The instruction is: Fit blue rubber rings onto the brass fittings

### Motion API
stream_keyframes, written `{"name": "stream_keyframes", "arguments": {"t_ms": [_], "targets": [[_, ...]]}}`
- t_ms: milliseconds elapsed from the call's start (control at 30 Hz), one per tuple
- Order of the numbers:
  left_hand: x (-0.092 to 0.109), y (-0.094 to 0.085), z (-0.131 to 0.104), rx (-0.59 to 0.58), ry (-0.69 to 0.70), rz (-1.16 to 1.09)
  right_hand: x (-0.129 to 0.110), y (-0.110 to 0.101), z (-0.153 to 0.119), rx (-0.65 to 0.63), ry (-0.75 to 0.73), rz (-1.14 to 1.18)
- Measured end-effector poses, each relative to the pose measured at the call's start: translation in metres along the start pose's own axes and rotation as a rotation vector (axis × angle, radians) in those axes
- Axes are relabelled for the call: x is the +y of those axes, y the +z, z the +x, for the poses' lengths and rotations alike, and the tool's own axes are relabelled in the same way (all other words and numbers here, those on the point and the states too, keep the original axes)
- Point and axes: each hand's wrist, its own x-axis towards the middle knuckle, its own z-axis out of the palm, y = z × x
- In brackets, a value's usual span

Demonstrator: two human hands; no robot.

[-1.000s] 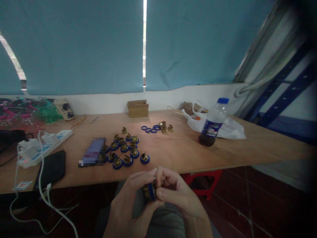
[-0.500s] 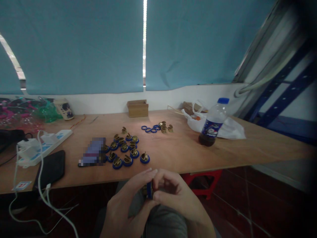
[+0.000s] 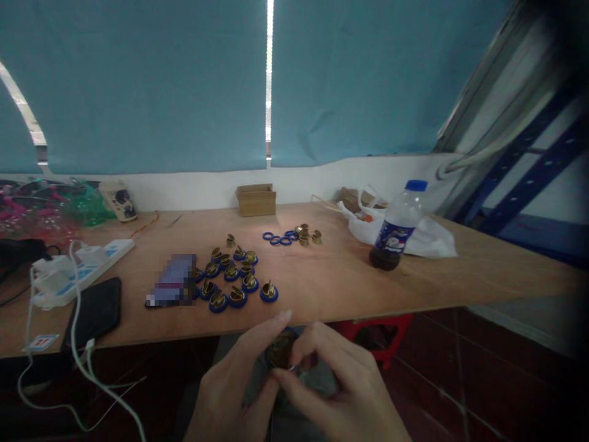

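Just off the table's front edge, a round brass-coloured fitting with a blue ring (image 3: pixel 280 350) is held between my two hands. My left hand (image 3: pixel 239 374) has its thumb and fingers around the fitting's left side. The thumb and fingertips of my right hand (image 3: pixel 334 374) pinch its right side and partly cover it. On the table beyond, several similar brass fittings with blue rings (image 3: pixel 237 297) stand in a group. Farther back lie several loose blue rings (image 3: pixel 275 240), beside a few brass fittings (image 3: pixel 304 236) without visible rings.
A blurred-out phone (image 3: pixel 172 281) lies left of the fittings. A power strip (image 3: pixel 87 273) with white cables and a black device (image 3: pixel 96 310) are farther left. A cola bottle (image 3: pixel 398 227) and white plastic bag (image 3: pixel 430 238) stand right. A small cardboard box (image 3: pixel 256 202) is behind.
The fitting has turned from edge-on so that its brass side now shows toward me. My right hand's fingers have shifted their grip on it, while the left hand stays nearly in place.
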Motion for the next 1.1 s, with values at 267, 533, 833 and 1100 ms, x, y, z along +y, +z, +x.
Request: {"name": "stream_keyframes", "arguments": {"t_ms": [267,533,833,1100], "targets": [[0.0022,0.0061,0.0015,0.086,0.042,-0.068,-0.0019,0.001,-0.0054,0.014,-0.087,-0.128],[0.0004,0.0079,-0.0006,0.12,0.066,-0.039,-0.0042,0.0039,-0.0022,0.007,-0.093,-0.155],[0.0029,0.0069,0.004,0.129,0.132,0.016,-0.0089,0.0041,-0.0062,0.032,-0.056,-0.129],[0.0006,0.0029,0.0008,0.102,0.114,0.046,-0.0076,0.0087,-0.0032,0.021,-0.042,-0.098]]}}
